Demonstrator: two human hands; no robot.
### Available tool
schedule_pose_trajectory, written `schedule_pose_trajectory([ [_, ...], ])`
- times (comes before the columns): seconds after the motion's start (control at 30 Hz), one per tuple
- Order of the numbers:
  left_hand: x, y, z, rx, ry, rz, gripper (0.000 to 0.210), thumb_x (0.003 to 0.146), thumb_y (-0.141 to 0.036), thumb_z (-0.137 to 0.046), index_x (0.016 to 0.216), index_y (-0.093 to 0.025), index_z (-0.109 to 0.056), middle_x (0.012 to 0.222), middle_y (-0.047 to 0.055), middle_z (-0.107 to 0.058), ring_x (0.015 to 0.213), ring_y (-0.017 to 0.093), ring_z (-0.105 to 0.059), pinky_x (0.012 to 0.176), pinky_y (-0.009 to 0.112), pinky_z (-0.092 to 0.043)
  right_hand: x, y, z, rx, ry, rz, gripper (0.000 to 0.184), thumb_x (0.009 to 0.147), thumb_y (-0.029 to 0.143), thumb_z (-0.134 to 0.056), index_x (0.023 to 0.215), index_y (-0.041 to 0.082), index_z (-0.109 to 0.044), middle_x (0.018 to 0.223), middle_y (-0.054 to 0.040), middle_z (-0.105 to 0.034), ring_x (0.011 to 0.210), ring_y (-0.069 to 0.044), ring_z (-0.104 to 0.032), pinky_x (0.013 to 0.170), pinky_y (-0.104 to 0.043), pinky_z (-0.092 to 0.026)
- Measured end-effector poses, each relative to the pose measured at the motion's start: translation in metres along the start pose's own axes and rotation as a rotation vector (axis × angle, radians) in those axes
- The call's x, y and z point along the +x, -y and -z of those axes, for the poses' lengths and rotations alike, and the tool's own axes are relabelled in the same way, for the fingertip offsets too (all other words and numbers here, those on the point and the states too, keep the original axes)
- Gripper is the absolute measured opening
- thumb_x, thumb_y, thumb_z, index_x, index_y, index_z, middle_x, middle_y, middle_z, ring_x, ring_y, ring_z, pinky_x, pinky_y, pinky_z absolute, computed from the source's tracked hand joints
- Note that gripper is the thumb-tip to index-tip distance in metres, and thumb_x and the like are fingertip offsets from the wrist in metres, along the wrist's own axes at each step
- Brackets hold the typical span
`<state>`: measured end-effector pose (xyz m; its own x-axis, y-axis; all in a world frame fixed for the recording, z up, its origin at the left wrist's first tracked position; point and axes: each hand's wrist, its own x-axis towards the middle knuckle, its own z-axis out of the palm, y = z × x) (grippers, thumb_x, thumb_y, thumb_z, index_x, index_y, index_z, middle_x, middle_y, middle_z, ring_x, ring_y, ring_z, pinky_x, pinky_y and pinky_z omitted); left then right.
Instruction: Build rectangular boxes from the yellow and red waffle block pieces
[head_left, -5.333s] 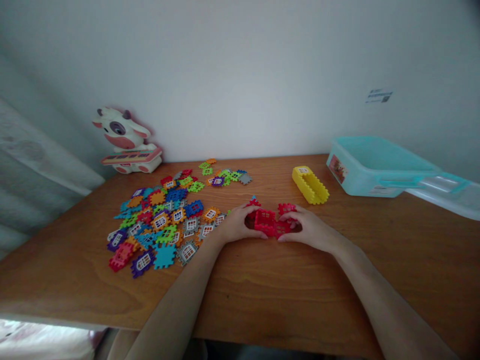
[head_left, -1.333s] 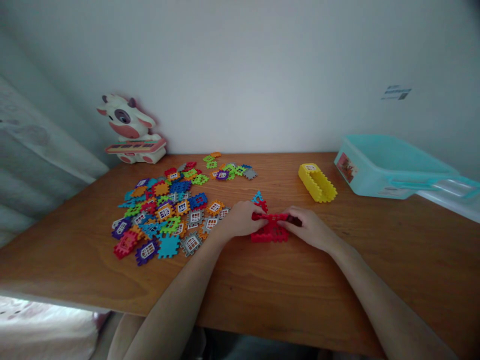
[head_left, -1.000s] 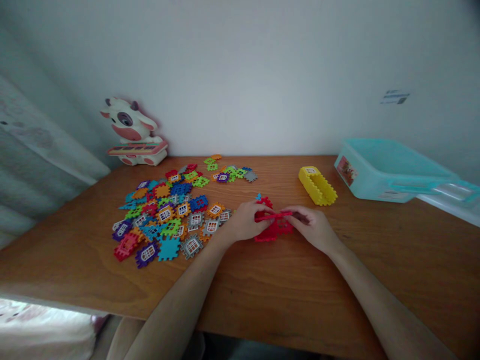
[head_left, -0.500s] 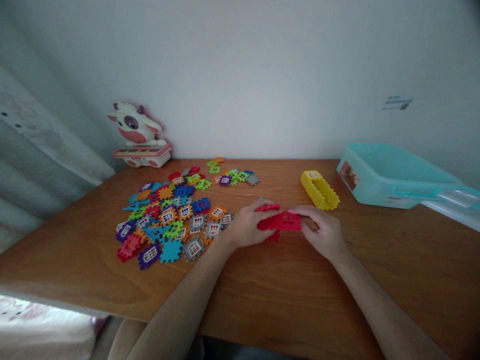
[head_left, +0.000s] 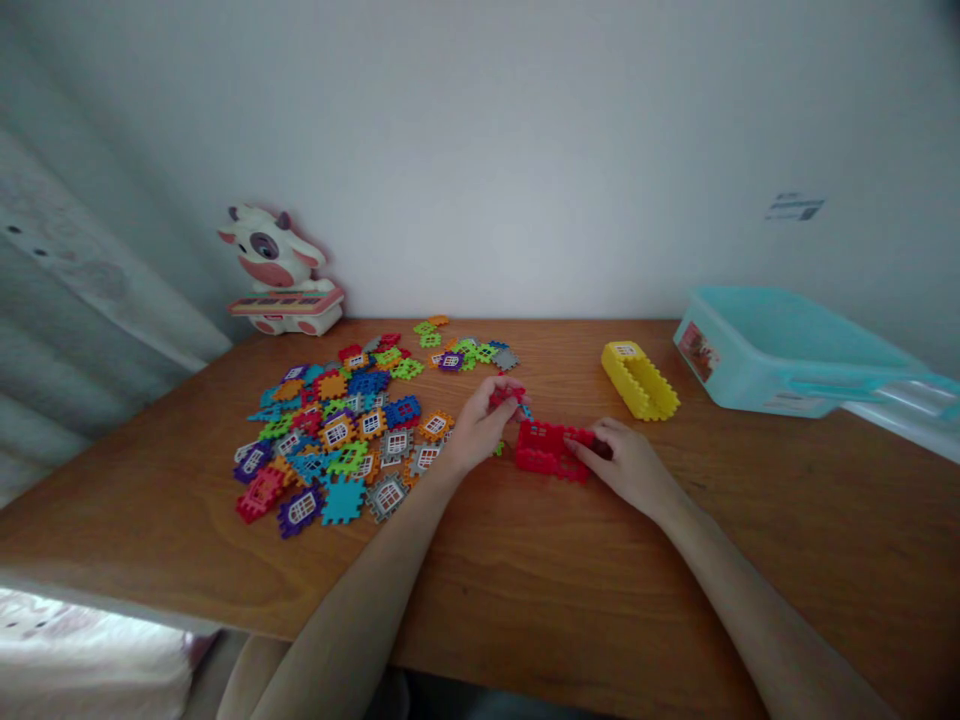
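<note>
- Where the pale wall [head_left: 487, 150] ends, the wooden table [head_left: 465, 590] begins, and both my forearms reach in over its near edge.
- To my right at the back sits the turquoise bin [head_left: 731, 375], a picture label on its side.
- Left of my hands spreads the pile of toothed pieces [head_left: 330, 440] in many colours, some with white window frames.
- At the back left corner stands the cow toy [head_left: 285, 265] with its keyboard.
- My right hand [head_left: 622, 465] grips the right end of the red build, thumb and fingers closed on it.
- My left hand [head_left: 484, 430] is up and left of that build, apart from it, pinching a small red piece.
- Beyond my right hand, near the bin, lies the yellow build [head_left: 637, 385].
- The red build [head_left: 544, 450] lies between my hands, its left end free.
- The small red piece [head_left: 506, 395] is partly hidden by my left fingers.
- A blue bit [head_left: 526, 411] shows just beside those fingertips; whether they touch it, I cannot tell.
</note>
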<state>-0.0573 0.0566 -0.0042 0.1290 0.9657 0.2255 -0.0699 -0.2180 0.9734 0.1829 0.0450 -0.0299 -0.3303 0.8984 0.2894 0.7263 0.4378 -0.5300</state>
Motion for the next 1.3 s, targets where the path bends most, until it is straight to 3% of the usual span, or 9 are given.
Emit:
schedule_pose_trajectory([
  [0.13,-0.001,0.001,-0.001,-0.130,0.042,0.014,0.063,0.081,-0.041,-0.077,0.129,-0.022,-0.041,0.094,0.003,-0.073,0.074,0.014,-0.069,0.067,0.025,-0.053,-0.001,-0.004,-0.003,0.033,-0.075,-0.013,0.037,0.090,0.053,-0.064,0.109,0.021,-0.067,0.097,-0.0100,-0.070,0.085,-0.026,-0.066,0.076,-0.041,-0.053],
  [0.23,-0.004,-0.002,-0.003,-0.146,0.096,0.059,0.062,0.080,-0.045,-0.078,0.124,-0.021,-0.042,0.099,0.006,-0.075,0.083,0.018,-0.073,0.069,0.027,-0.055,-0.001,0.002,0.000,0.042,-0.239,0.042,0.045,0.091,0.053,-0.065,0.123,0.021,-0.061,0.108,-0.0129,-0.069,0.098,-0.029,-0.065,0.089,-0.048,-0.052],
  [0.37,-0.010,-0.012,-0.007,0.116,0.101,0.019,0.038,0.086,-0.044,-0.072,0.108,-0.017,-0.056,0.103,0.011,-0.076,0.089,0.022,-0.073,0.079,0.033,-0.057,-0.002,0.018,0.008,0.076,-0.370,0.171,0.029,0.097,0.041,-0.059,0.120,0.023,-0.062,0.110,-0.0115,-0.068,0.101,-0.027,-0.064,0.094,-0.048,-0.051],
  [0.53,-0.019,-0.022,-0.013,0.493,0.162,-0.190,0.027,0.088,-0.034,-0.070,0.110,-0.019,-0.067,0.104,0.006,-0.077,0.091,0.020,-0.072,0.083,0.031,-0.057,-0.006,0.036,0.008,0.206,-0.313,0.218,0.034,0.094,0.041,-0.065,0.125,0.028,-0.063,0.112,-0.0098,-0.067,0.102,-0.026,-0.065,0.092,-0.045,-0.054],
  [0.67,-0.021,-0.019,-0.015,0.647,0.204,-0.312,0.017,0.089,-0.032,-0.068,0.102,-0.021,-0.070,0.095,0.004,-0.077,0.086,0.019,-0.071,0.083,0.030,-0.054,-0.007,0.039,0.005,0.295,-0.304,0.223,0.017,0.092,0.042,-0.067,0.101,0.028,-0.071,0.098,-0.0067,-0.065,0.094,-0.024,-0.065,0.085,-0.040,-0.056],
  [0.87,-0.020,-0.020,-0.009,0.717,0.177,-0.422,0.041,0.085,-0.047,-0.074,0.114,-0.020,-0.065,0.114,0.009,-0.072,0.109,0.025,-0.066,0.099,0.040,-0.050,-0.001,0.031,0.005,0.572,-0.377,0.036,0.021,0.090,0.047,-0.068,0.086,0.026,-0.068,0.088,-0.0042,-0.066,0.082,-0.020,-0.065,0.075,-0.034,-0.056],
  [1.0,-0.018,-0.014,0.001,0.738,0.352,-0.346,0.082,0.066,-0.049,-0.089,0.134,-0.020,-0.054,0.138,0.015,-0.061,0.129,0.031,-0.057,0.111,0.046,-0.044,0.004,0.021,0.007,0.835,-0.470,-0.171,0.027,0.086,0.047,-0.070,0.079,0.026,-0.055,0.087,-0.0043,-0.073,0.083,-0.022,-0.071,0.075,-0.037,-0.058],
  [1.13,-0.017,0.001,0.007,0.721,0.464,-0.230,0.079,0.073,-0.034,-0.083,0.142,-0.020,-0.047,0.137,0.014,-0.062,0.121,0.028,-0.063,0.106,0.044,-0.049,0.007,0.013,0.014,1.113,-0.348,-0.229,0.026,0.088,0.044,-0.064,0.080,0.027,-0.046,0.101,-0.0069,-0.077,0.092,-0.027,-0.075,0.075,-0.043,-0.060],
  [1.3,-0.014,0.008,0.007,0.565,0.345,-0.059,0.078,0.075,-0.036,-0.083,0.141,-0.019,-0.047,0.125,0.012,-0.069,0.107,0.025,-0.069,0.096,0.042,-0.056,0.009,0.003,0.017,1.157,-0.330,-0.317,0.023,0.083,0.044,-0.069,0.081,0.027,-0.054,0.080,-0.0019,-0.071,0.067,-0.019,-0.069,0.054,-0.031,-0.053],
])
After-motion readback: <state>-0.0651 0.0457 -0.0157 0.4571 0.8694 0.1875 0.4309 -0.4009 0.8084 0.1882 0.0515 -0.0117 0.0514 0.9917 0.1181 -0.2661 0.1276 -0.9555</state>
